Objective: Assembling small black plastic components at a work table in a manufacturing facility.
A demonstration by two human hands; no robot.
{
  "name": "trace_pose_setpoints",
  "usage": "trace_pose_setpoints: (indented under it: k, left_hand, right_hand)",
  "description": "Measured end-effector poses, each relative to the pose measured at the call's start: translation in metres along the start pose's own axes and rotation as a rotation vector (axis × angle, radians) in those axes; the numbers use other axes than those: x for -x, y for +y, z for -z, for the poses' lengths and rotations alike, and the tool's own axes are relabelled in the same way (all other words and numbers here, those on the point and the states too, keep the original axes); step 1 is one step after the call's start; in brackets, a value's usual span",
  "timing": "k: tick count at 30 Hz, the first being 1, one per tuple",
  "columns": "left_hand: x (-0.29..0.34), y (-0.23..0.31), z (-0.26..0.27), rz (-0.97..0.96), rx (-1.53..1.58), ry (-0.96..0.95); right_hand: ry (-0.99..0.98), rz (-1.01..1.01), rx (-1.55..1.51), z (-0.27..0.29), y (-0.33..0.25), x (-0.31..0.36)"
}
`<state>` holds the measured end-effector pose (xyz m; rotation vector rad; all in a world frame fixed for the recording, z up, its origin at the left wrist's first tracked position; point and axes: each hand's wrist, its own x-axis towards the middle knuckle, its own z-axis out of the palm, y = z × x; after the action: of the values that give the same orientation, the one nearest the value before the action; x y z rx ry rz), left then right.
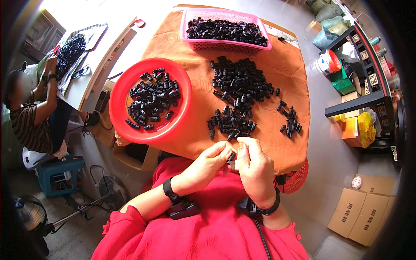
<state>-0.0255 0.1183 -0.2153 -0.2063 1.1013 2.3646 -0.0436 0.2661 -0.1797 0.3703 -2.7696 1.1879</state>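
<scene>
Close to the table's near edge, my left hand (207, 167) and my right hand (255, 168) meet with fingers pinched. Between their fingertips is a small black plastic part (232, 158), partly covered by the fingers, so its exact shape is hard to make out. Just beyond my hands lies a pile of small black cylindrical parts (238, 80) that spreads toward me. A smaller group of the same parts (290, 119) lies to the right. On the left, a red round basin (184, 110) holds many more black parts.
A pink basket (227, 44) full of small black pieces stands at the table's far side. The orange cloth (199, 78) covers the table. At far left another person (32, 108) works at a white table. A fan (32, 214) stands lower left; cardboard (362, 212) lies at right.
</scene>
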Motion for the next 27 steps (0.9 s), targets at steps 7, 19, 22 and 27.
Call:
trace_pose_setpoints:
  k: [7, 19, 22, 27]
  left_hand:
    - [-0.001, -0.002, 0.008, -0.013, -0.069, -0.055]
    - [-0.001, 0.007, 0.009, 0.059, 0.148, -0.036]
    - [0.0, 0.005, 0.009, 0.063, 0.158, -0.042]
    - [0.0, 0.004, 0.013, 0.067, 0.205, -0.043]
  right_hand:
    - [0.0, -0.047, -0.036, -0.001, 0.005, 0.0]
    - [-0.243, 0.272, -0.016, 0.015, 0.005, -0.004]
    - [-0.226, 0.309, 0.003, 0.017, 0.006, -0.005]
    - [-0.23, 0.273, -0.09, 0.016, 0.006, -0.003]
